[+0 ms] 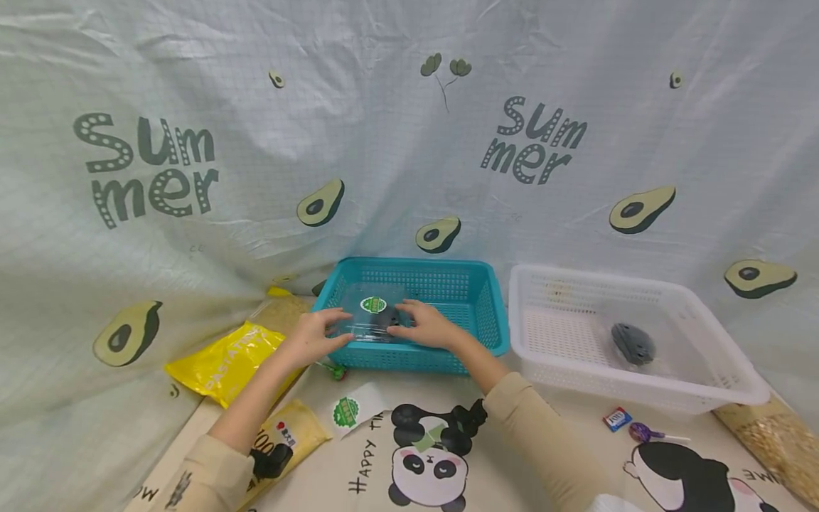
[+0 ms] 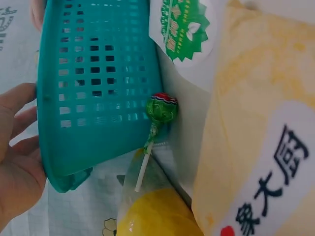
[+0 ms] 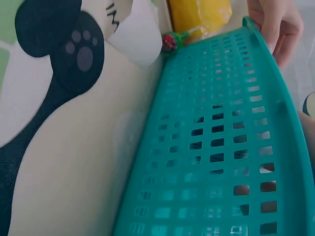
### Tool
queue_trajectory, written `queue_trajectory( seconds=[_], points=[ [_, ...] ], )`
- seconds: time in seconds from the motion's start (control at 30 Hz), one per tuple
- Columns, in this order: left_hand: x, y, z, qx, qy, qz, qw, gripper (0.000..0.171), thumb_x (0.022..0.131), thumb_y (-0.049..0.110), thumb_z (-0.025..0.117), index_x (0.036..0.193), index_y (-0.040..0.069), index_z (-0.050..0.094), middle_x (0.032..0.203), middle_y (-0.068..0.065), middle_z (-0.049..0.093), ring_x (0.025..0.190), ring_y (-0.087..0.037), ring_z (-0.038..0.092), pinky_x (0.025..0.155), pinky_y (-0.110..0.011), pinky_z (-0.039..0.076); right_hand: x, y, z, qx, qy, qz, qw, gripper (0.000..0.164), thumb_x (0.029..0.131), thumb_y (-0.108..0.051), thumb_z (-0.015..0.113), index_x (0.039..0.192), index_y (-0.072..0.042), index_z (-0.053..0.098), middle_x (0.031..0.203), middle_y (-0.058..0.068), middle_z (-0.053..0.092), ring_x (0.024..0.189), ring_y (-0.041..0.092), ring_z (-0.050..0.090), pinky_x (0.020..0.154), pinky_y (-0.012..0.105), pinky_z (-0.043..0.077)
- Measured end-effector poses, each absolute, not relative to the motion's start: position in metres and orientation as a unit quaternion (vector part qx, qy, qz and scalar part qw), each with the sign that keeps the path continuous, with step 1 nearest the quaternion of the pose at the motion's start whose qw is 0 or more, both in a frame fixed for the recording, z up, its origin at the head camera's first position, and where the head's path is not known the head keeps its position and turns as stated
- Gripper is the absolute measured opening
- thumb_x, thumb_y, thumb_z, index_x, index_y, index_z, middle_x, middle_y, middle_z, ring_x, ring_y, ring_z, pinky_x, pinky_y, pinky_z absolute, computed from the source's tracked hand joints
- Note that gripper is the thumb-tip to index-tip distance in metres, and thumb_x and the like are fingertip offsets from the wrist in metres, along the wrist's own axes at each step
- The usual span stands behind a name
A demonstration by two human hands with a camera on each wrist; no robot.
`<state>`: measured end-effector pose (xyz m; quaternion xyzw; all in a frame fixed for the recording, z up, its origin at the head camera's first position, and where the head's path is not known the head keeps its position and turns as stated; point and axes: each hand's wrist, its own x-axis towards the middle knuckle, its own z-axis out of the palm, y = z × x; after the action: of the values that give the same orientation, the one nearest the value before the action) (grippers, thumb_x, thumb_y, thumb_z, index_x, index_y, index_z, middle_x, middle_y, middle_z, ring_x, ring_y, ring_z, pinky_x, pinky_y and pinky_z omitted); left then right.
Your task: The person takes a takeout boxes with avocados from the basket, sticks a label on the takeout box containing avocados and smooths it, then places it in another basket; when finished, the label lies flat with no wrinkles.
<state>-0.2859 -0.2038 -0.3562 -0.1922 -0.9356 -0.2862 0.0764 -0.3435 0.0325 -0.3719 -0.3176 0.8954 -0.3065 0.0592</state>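
Note:
A clear plastic box (image 1: 358, 293) with a round green sticker and something dark inside it sits low in the teal basket (image 1: 499, 313). At its left side my left hand (image 1: 315, 340) holds it, thumb toward the basket's front rim. My right hand (image 1: 430, 327) grips the right side, its wrist crossing over the front rim. In the left wrist view, the left hand (image 2: 17, 152) shows beside the end of the basket (image 2: 103, 137); the box is hidden there. The basket wall (image 3: 197, 147) also hides the box in the right wrist view.
Right of the teal basket stands a white basket (image 1: 640, 391) holding a dark object (image 1: 632, 344) in clear packaging. Yellow bags (image 1: 233, 363) lie at left. In front are a green lollipop (image 1: 338, 371), a stickered sheet (image 1: 361, 409), a small packet (image 1: 617, 419) and a purple lollipop (image 1: 640, 432).

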Motion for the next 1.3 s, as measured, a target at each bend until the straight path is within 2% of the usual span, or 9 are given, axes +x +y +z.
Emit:
queue_trajectory(
  seconds=[0.13, 0.23, 0.37, 0.5, 0.63, 0.77, 0.9, 1.13, 1.3],
  points=[
    [-0.287, -0.196, -0.356, -0.195, -0.948, -0.242, 0.072, 0.037, 0.085, 0.024, 0.058, 0.112, -0.002, 0.058, 0.117, -0.021, 0.055, 0.103, -0.033, 0.055, 0.083, -0.042, 0.047, -0.343, 0.035, -0.375, -0.32, 0.906, -0.266, 0.081, 0.057, 0.088, -0.038, 0.051, 0.133, -0.006, 0.039, 0.142, 0.018, 0.027, 0.12, 0.031, 0.042, 0.095, 0.045, 0.038],
    [-0.287, -0.186, -0.353, -0.174, -0.962, -0.205, 0.048, 0.037, 0.088, 0.025, 0.052, 0.11, -0.004, 0.058, 0.11, -0.019, 0.059, 0.105, -0.034, 0.053, 0.086, -0.046, 0.044, -0.342, 0.038, -0.375, -0.326, 0.906, -0.257, 0.089, 0.051, 0.089, -0.036, 0.05, 0.131, -0.008, 0.043, 0.141, 0.017, 0.028, 0.125, 0.032, 0.036, 0.097, 0.047, 0.034],
    [-0.289, -0.176, -0.352, -0.143, -0.973, -0.177, 0.021, 0.037, 0.091, 0.025, 0.046, 0.109, -0.004, 0.059, 0.107, -0.019, 0.06, 0.105, -0.035, 0.053, 0.085, -0.046, 0.044, -0.339, 0.048, -0.371, -0.342, 0.9, -0.258, 0.084, 0.045, 0.09, -0.031, 0.049, 0.128, -0.007, 0.047, 0.142, 0.019, 0.027, 0.118, 0.033, 0.043, 0.095, 0.046, 0.037],
    [-0.289, -0.17, -0.355, -0.142, -0.972, -0.179, 0.046, 0.032, 0.089, 0.022, 0.048, 0.105, -0.003, 0.062, 0.112, -0.02, 0.057, 0.108, -0.036, 0.05, 0.088, -0.047, 0.042, -0.332, 0.07, -0.364, -0.365, 0.894, -0.254, 0.049, 0.043, 0.09, -0.029, 0.05, 0.126, -0.006, 0.048, 0.141, 0.02, 0.026, 0.11, 0.033, 0.05, 0.088, 0.043, 0.043],
    [-0.282, -0.156, -0.354, -0.158, -0.961, -0.212, 0.086, 0.027, 0.088, 0.02, 0.051, 0.103, 0.001, 0.064, 0.119, -0.018, 0.054, 0.112, -0.035, 0.048, 0.091, -0.047, 0.04, -0.319, 0.111, -0.359, -0.361, 0.893, -0.269, -0.009, 0.042, 0.09, -0.03, 0.051, 0.125, -0.008, 0.05, 0.141, 0.018, 0.028, 0.12, 0.034, 0.04, 0.09, 0.047, 0.04],
    [-0.269, -0.124, -0.348, -0.188, -0.944, -0.25, 0.104, 0.024, 0.087, 0.022, 0.053, 0.104, 0.008, 0.064, 0.12, -0.01, 0.055, 0.113, -0.027, 0.049, 0.091, -0.043, 0.041, -0.302, 0.161, -0.36, -0.341, 0.893, -0.287, -0.065, 0.042, 0.089, -0.03, 0.052, 0.125, -0.008, 0.049, 0.139, 0.019, 0.029, 0.126, 0.038, 0.03, 0.094, 0.056, 0.033],
    [-0.258, -0.084, -0.347, -0.24, -0.928, -0.262, 0.111, 0.024, 0.086, 0.024, 0.055, 0.106, 0.013, 0.063, 0.121, -0.005, 0.055, 0.114, -0.023, 0.049, 0.091, -0.04, 0.042, -0.294, 0.212, -0.361, -0.298, 0.907, -0.276, -0.112, 0.042, 0.089, -0.027, 0.053, 0.124, -0.006, 0.049, 0.136, 0.023, 0.032, 0.123, 0.041, 0.031, 0.092, 0.06, 0.03],
    [-0.244, -0.024, -0.363, -0.349, -0.889, -0.225, 0.191, 0.022, 0.082, 0.02, 0.06, 0.102, 0.013, 0.064, 0.115, -0.003, 0.058, 0.11, -0.02, 0.051, 0.091, -0.035, 0.043, -0.289, 0.301, -0.36, -0.192, 0.933, -0.276, -0.128, 0.043, 0.089, -0.023, 0.051, 0.122, 0.004, 0.047, 0.13, 0.03, 0.034, 0.116, 0.049, 0.033, 0.089, 0.062, 0.029],
    [-0.23, 0.014, -0.375, -0.4, -0.874, -0.203, 0.188, 0.025, 0.081, 0.02, 0.061, 0.105, 0.012, 0.063, 0.117, -0.003, 0.057, 0.112, -0.016, 0.05, 0.093, -0.028, 0.041, -0.281, 0.362, -0.364, -0.08, 0.948, -0.287, -0.115, 0.049, 0.092, -0.026, 0.044, 0.124, 0.01, 0.04, 0.126, 0.035, 0.034, 0.115, 0.052, 0.029, 0.09, 0.062, 0.026]
  ],
)
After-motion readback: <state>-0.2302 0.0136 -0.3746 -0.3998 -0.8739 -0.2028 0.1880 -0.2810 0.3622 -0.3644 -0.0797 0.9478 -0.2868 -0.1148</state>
